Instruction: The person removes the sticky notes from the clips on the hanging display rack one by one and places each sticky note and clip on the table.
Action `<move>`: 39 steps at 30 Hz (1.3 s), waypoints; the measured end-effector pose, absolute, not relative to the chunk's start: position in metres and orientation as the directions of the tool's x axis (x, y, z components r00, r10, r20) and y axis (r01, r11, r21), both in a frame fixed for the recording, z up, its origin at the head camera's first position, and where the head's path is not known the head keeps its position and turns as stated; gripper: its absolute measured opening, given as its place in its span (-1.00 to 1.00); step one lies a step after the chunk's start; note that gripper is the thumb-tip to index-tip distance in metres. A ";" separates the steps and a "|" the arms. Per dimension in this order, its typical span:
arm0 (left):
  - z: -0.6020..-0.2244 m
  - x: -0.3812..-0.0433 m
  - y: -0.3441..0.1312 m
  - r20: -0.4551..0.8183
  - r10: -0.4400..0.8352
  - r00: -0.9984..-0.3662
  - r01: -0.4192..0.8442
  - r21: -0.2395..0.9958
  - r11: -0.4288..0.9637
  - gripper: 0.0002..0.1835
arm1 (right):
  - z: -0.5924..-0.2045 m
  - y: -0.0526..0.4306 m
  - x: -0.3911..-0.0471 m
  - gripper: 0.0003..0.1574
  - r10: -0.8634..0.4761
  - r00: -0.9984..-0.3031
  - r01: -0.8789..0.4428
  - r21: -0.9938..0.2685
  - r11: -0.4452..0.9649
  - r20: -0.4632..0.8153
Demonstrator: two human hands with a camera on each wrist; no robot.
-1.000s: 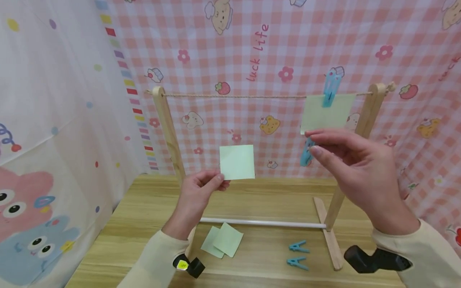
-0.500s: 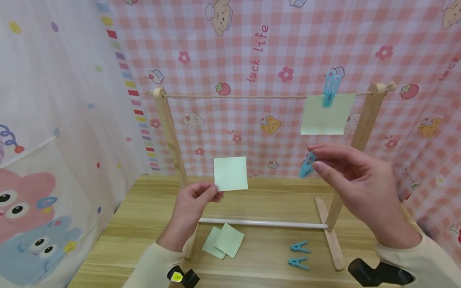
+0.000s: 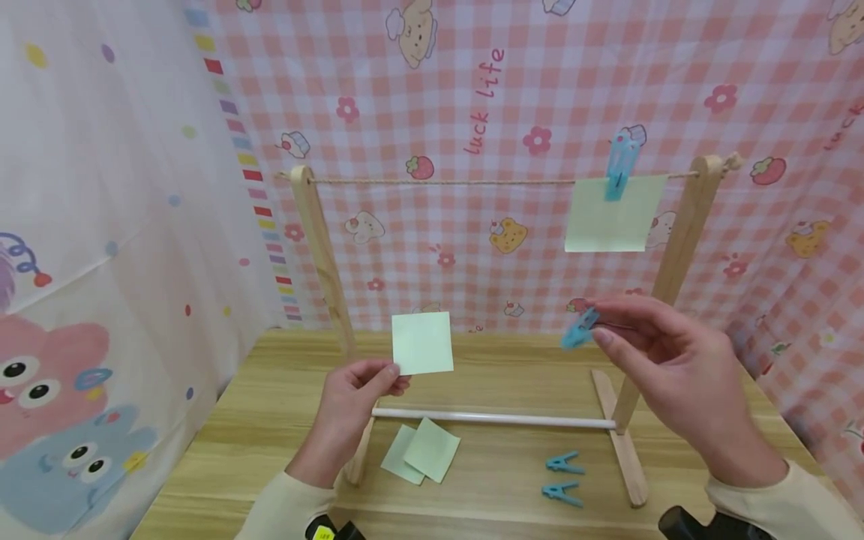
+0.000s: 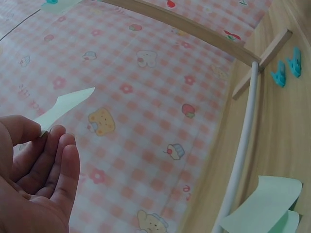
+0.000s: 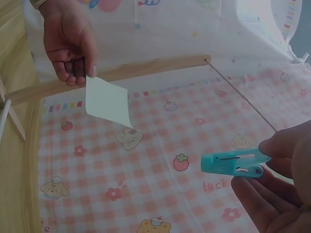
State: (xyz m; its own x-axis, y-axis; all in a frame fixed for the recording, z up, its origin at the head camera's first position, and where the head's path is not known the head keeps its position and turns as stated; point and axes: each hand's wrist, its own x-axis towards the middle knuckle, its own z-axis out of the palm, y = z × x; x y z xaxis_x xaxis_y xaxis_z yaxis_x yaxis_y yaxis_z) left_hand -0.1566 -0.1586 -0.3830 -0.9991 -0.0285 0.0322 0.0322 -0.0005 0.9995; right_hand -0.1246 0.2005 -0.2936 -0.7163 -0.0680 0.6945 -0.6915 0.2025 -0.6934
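Observation:
Between thumb and fingers my left hand (image 3: 347,405) pinches the lower left corner of a pale green sticky note (image 3: 423,343), held upright in front of the rack. My right hand (image 3: 682,367) pinches a blue clothespin (image 3: 579,328) by its handle end, its nose pointing left; the right wrist view shows this clothespin (image 5: 232,163) close up. Above that hand, a second green note (image 3: 614,217) hangs from the twine (image 3: 439,181), fastened by another blue clothespin (image 3: 621,169). Both hands are below the twine and well apart.
Two more green notes (image 3: 432,450) overlap on the wooden table (image 3: 229,442). Two blue clothespins (image 3: 562,493) lie near the rack's right foot (image 3: 624,457). Wooden posts (image 3: 320,255) hold the twine, and a white rod (image 3: 493,418) joins them low down. A checked cloth (image 3: 526,90) hangs behind.
Both hands have come down, the left one also slightly leftward with its note. The clothespin in the right hand has dropped clear below the hanging note and tilted more toward level.

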 end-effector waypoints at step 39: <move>-0.451 -0.122 -0.188 -0.116 -0.132 -0.984 -0.113 0.993 -0.033 -0.77 | -0.379 0.206 -0.105 -0.53 -0.051 -0.836 -0.535 -0.791 0.298 0.546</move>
